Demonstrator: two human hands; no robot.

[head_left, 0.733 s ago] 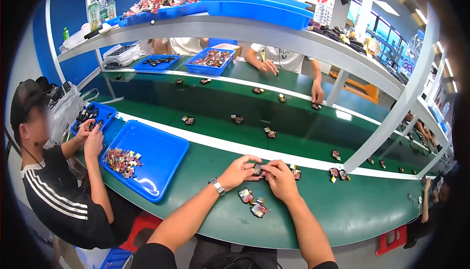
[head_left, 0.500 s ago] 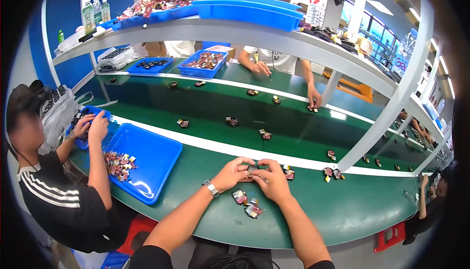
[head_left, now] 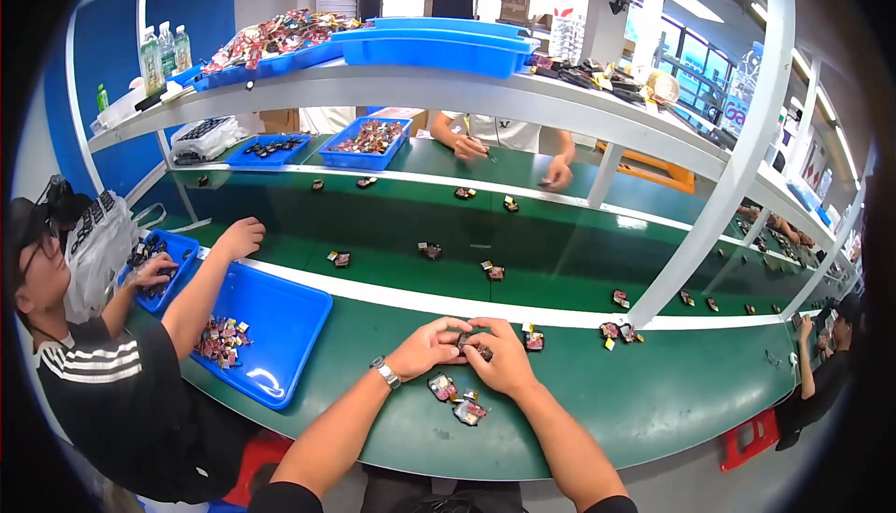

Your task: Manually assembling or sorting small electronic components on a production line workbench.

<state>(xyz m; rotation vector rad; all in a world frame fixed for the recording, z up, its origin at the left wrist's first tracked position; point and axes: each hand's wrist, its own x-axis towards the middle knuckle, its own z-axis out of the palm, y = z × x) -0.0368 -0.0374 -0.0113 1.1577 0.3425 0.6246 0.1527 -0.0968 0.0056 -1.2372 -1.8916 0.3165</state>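
My left hand (head_left: 431,349) and my right hand (head_left: 504,356) meet above the green worktop, fingertips pinched together. Between them is a small dark part (head_left: 464,339), mostly covered by the fingers, so its exact kind is unclear. Just below my hands lie two small electronic assemblies, one (head_left: 442,387) with red and black and another (head_left: 469,409) with a silvery face. A similar assembly (head_left: 533,337) with a pale yellow tab rests to the right of my right hand, beside the white edge strip.
At left, a blue tray (head_left: 313,326) holds red and yellow pieces; a co-worker's hand (head_left: 157,272) is over a smaller blue bin. More assemblies (head_left: 609,334) lie by the shelf post (head_left: 714,177). Beyond the white strip, the green belt (head_left: 551,266) carries several others.
My hands stay together around the dark part, their grip slightly shifted. The left co-worker's hands have parted, one reaching toward the belt. Across the belt, a person's hand has drawn back. The view has shifted slightly.
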